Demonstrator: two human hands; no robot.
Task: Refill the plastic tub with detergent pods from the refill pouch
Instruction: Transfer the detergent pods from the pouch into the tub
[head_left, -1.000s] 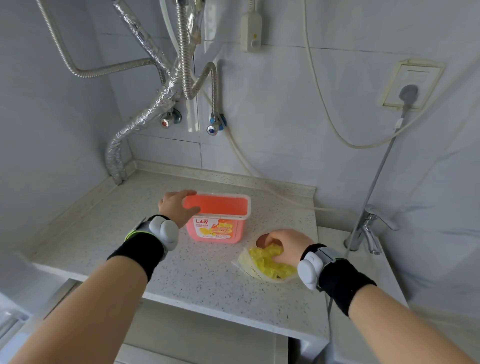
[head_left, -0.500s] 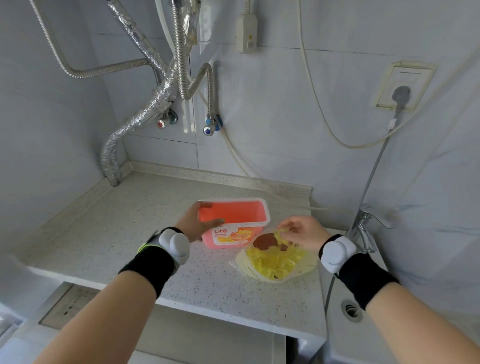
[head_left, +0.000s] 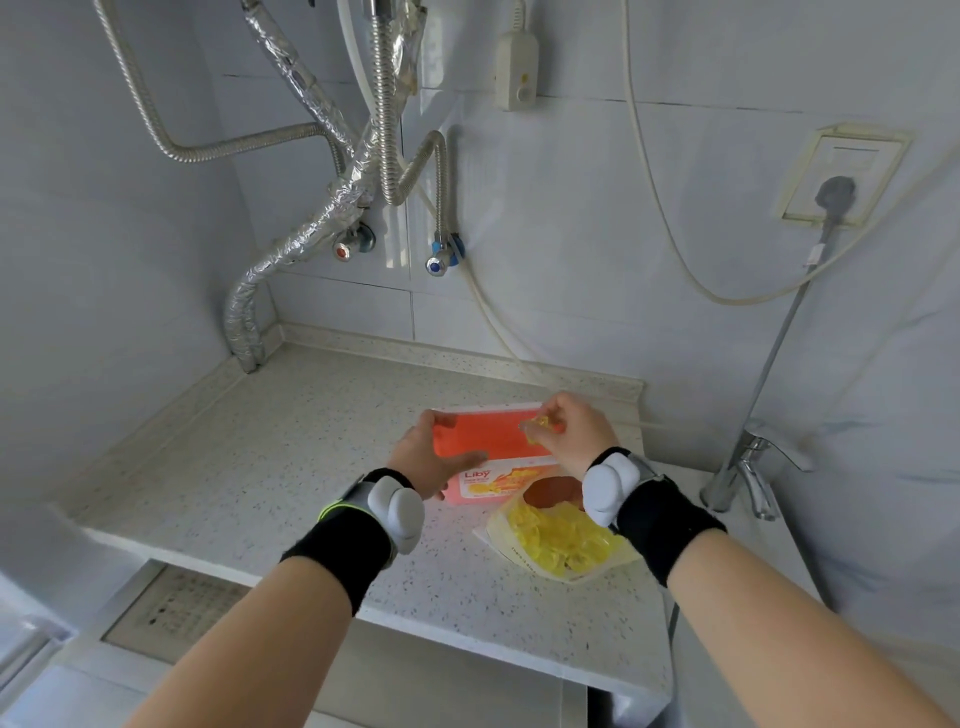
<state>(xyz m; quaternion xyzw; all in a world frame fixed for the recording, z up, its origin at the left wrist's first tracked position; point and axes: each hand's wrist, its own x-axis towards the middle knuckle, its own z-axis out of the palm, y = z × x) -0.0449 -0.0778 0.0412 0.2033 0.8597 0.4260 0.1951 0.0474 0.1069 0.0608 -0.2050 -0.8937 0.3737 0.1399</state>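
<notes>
The pink plastic tub with a Liby label stands open on the speckled countertop. My left hand grips the tub's left end, thumb on the near rim. My right hand hovers over the tub's right part and pinches a yellow detergent pod above the opening. The refill pouch lies flat just right of the tub, near the counter's front, open and holding several yellow pods.
A chrome faucet stands over the sink area to the right. Foil-wrapped and corrugated hoses hang on the back wall with two valves. A cable runs from a wall socket. The counter's front edge is near my forearms.
My right hand lifted a yellow pod out of the pouch and carried it left and up over the tub. My left hand slid along the tub's left end and kept hold.
</notes>
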